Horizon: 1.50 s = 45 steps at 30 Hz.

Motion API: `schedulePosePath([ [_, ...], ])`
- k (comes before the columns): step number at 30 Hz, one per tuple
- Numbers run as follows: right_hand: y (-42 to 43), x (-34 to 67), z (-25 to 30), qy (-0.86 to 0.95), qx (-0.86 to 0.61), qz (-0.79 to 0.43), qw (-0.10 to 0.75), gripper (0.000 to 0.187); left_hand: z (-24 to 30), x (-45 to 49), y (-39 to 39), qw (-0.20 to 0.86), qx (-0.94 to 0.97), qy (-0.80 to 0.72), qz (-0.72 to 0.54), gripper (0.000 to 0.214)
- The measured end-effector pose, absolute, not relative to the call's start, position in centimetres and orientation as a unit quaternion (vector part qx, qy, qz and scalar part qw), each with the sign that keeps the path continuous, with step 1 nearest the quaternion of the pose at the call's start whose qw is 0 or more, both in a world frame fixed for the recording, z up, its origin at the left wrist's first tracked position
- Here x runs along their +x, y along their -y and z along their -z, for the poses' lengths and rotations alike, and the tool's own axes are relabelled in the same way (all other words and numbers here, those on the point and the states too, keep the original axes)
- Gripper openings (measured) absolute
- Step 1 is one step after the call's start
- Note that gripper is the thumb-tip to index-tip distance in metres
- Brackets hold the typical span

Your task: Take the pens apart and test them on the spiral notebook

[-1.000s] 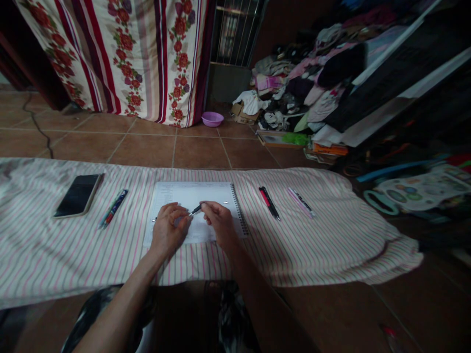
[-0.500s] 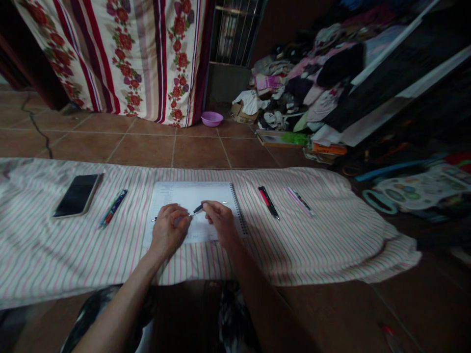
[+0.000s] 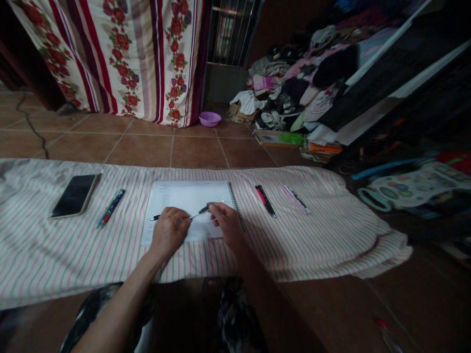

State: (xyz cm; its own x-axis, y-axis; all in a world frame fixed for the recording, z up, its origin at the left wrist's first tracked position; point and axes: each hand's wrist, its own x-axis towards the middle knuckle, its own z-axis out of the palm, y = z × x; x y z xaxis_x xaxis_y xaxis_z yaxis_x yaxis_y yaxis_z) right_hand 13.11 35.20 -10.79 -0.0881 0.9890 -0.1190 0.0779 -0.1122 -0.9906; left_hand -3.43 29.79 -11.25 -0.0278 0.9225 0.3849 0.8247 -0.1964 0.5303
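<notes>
The left hand point(image 3: 170, 227) and right hand point(image 3: 225, 219) each pinch an end of a slim black-and-pale pen piece point(image 3: 203, 210) over a white spiral-bound notebook point(image 3: 196, 190), its print unreadable from here; beyond, at twelve o'clock, sits a round purple plastic basin point(image 3: 209, 122).

1 head-worn camera looks forward and down, near the striped cloth point(image 3: 324, 235) across mid-frame, farther from the curtain point(image 3: 142, 59), upper left.

This looks like a home: a cream fabric curtain with red flowers and maroon stripes point(image 3: 141, 59) hangs far left, a multicoloured heap of clothes point(image 3: 307, 81) lies far right, and a round purple basin point(image 3: 209, 119) sits between on brown floor tiles point(image 3: 198, 151).
</notes>
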Motion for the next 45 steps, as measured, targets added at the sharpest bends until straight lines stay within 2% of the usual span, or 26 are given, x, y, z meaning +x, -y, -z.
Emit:
schedulePosePath([
  [6,-35.1,13.8,10.8,0.486,-0.523,-0.545,0.440,0.028,11.0,-3.0,-29.7,0.047,0.724,-0.609,-0.321,0.021],
  [28,-35.4,15.0,10.6,0.461,-0.549,-0.538,0.444,0.025,11.4,-2.7,-29.5,-0.002,0.735,-0.615,-0.286,0.017],
  [42,-36.3,16.2,12.8,0.561,-0.580,-0.451,0.381,0.020,11.6,-2.7,-29.5,-0.005,0.727,-0.636,-0.258,0.018],
  [45,-36.1,16.2,12.5,0.610,-0.590,-0.391,0.357,0.018,11.5,-2.7,-29.5,-0.002,0.730,-0.636,-0.251,0.018],
])
